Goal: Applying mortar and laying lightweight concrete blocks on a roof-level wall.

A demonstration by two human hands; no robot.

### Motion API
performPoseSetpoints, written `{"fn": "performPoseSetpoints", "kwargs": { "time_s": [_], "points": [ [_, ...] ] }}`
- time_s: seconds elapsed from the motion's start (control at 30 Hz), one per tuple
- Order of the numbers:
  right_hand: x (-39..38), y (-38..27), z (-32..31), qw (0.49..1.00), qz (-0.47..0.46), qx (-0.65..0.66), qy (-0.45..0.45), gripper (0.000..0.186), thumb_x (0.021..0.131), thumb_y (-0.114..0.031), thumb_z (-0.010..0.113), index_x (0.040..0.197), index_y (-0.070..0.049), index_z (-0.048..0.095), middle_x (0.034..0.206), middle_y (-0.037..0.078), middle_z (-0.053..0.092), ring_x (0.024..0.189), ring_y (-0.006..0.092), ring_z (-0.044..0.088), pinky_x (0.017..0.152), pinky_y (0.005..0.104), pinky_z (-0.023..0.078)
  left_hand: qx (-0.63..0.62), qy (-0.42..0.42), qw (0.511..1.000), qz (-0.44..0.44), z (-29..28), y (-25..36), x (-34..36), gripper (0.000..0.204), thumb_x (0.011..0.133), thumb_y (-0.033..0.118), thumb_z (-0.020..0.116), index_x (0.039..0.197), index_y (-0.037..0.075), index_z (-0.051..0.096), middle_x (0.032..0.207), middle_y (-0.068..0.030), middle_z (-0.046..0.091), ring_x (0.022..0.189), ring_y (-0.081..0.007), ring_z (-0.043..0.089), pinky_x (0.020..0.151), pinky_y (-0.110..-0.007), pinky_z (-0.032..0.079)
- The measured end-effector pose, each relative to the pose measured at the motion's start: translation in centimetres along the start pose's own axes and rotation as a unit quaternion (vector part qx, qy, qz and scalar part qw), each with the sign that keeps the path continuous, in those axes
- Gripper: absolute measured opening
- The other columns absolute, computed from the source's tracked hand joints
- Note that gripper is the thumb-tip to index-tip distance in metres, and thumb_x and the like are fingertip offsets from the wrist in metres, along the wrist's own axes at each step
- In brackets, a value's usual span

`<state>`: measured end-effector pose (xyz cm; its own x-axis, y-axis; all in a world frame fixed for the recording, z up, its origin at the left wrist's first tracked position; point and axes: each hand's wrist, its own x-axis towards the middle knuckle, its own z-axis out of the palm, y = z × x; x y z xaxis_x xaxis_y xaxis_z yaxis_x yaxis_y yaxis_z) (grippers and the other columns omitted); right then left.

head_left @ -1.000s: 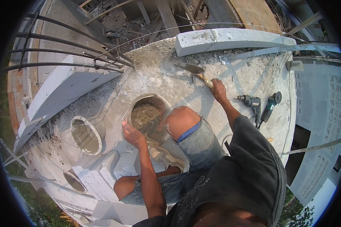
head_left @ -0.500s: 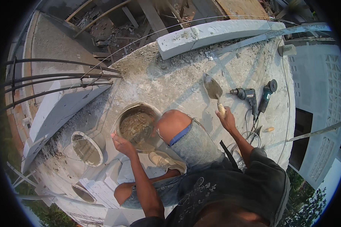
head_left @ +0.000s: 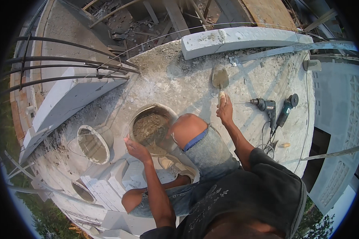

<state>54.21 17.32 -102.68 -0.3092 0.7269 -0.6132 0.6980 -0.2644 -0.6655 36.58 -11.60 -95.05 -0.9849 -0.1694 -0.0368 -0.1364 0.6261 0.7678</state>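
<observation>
The right hand [head_left: 225, 109] grips a trowel [head_left: 220, 77] near the slab's [head_left: 167, 79] far edge; the left hand [head_left: 136, 149] clasps the bucket [head_left: 150, 127] rim. Mortar could slide off the tilted blade; the bucket might tip.

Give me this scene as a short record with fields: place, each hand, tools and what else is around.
place: rough concrete slab, seen from above; person crouching
right hand: holds a trowel, blade out over the slab
left hand: at the near rim of the mortar bucket
bucket contents: grey mortar
other buckets: a white one to its left, another nearer the slab's edge
power tools: drill and grinder lying on the slab to the right, cords attached
blocks: long white block at the far edge; white pieces by the knee
</observation>
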Motion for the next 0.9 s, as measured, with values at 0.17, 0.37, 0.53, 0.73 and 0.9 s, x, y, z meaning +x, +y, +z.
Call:
{"fn": "performPoseSetpoints", "kwargs": {
  "time_s": [0.17, 0.37, 0.53, 0.73, 0.9],
  "points": [
    [2.9, -0.2, 1.2, 0.996, 0.002, 0.064, 0.069, 0.053, 0.1, -0.041, 0.039, 0.142, -0.009, 0.036, 0.073, 0.01, 0.056, 0.048, 0.0157, 0.052, 0.041, 0.0305, 0.044, -0.01, 0.021, 0.999, -0.032, 0.7, 0.5, -0.5, 0.061, 0.103, 0.042, 0.028, 0.112, -0.009, 0.06, 0.106, -0.0218, 0.064, 0.1, -0.0311, 0.06, 0.089, -0.038, 0.045],
    [-1.8, 0.8, 4.0, 0.996, -0.084, 0.01, -0.02, 0.054, 0.097, -0.044, 0.047, 0.138, -0.01, 0.043, 0.077, 0.008, 0.056, 0.057, 0.0168, 0.055, 0.046, 0.0287, 0.044, 0.004, 0.025, 0.998, -0.054, 0.3, -2.0, 0.4, 0.065, 0.102, 0.045, 0.027, 0.113, -0.011, 0.06, 0.108, -0.024, 0.064, 0.103, -0.0336, 0.06, 0.093, -0.038, 0.043],
    [-2.9, 4.0, -2.3, 0.976, -0.033, -0.06, -0.206, 0.052, 0.096, -0.044, 0.05, 0.135, -0.01, 0.047, 0.076, 0.005, 0.055, 0.057, 0.0121, 0.053, 0.045, 0.0267, 0.043, -0.001, 0.035, 0.998, -0.051, 0.0, -2.3, -0.1, 0.065, 0.102, 0.044, 0.028, 0.114, -0.012, 0.059, 0.111, -0.0253, 0.063, 0.104, -0.0351, 0.059, 0.094, -0.039, 0.042],
    [7.7, -4.1, 1.5, 0.972, -0.036, -0.063, -0.225, 0.05, 0.094, -0.045, 0.054, 0.133, -0.014, 0.051, 0.067, 0.004, 0.054, 0.049, 0.0108, 0.05, 0.043, 0.0274, 0.043, -0.022, 0.005, 0.998, -0.06, 1.1, -1.7, -0.7, 0.065, 0.102, 0.044, 0.029, 0.114, -0.012, 0.059, 0.111, -0.026, 0.063, 0.105, -0.0364, 0.059, 0.094, -0.04, 0.043],
    [3.1, 0.1, -1.0, 0.974, -0.036, -0.137, -0.175, 0.054, 0.094, -0.046, 0.051, 0.137, -0.015, 0.046, 0.069, 0.008, 0.056, 0.051, 0.0156, 0.056, 0.044, 0.0306, 0.047, -0.02, 0.012, 0.998, -0.066, 1.0, -1.7, -0.3, 0.065, 0.101, 0.046, 0.031, 0.114, -0.01, 0.061, 0.11, -0.0243, 0.064, 0.104, -0.0363, 0.06, 0.093, -0.04, 0.043]
  ]
}}
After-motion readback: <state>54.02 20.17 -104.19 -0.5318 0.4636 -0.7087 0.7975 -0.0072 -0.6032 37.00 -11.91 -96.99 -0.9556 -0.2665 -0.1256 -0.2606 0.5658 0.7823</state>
